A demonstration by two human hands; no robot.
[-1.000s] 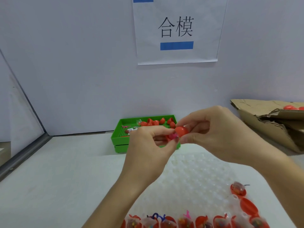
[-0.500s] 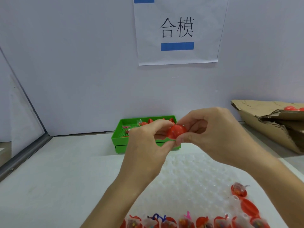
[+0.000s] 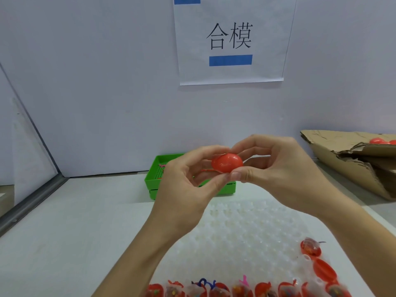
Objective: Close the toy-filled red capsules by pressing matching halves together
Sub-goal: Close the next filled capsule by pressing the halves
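Observation:
Both hands hold one red capsule [image 3: 227, 165] in the air in front of the green tray. My left hand [image 3: 188, 185] grips its left end with thumb and curled fingers. My right hand [image 3: 278, 168] pinches its right end, thumb below and fingers above. The capsule's two halves look joined into one egg shape. A row of open red capsule halves with toys [image 3: 246, 289] lies along the near edge of the bubbled white mat [image 3: 246, 228]. Further red halves [image 3: 323, 271] lie at the mat's right edge.
A green tray [image 3: 154, 181] stands behind the hands by the wall, mostly hidden. A torn cardboard box [image 3: 351, 166] with red capsules [image 3: 378, 140] in it sits at the right. A paper sign [image 3: 230, 39] hangs on the wall. A metal rail [image 3: 32, 204] borders the table's left.
The hands have brought the two red halves together; a second ago a pink toy showed between them, now one whole red shell shows. The hands rose slightly.

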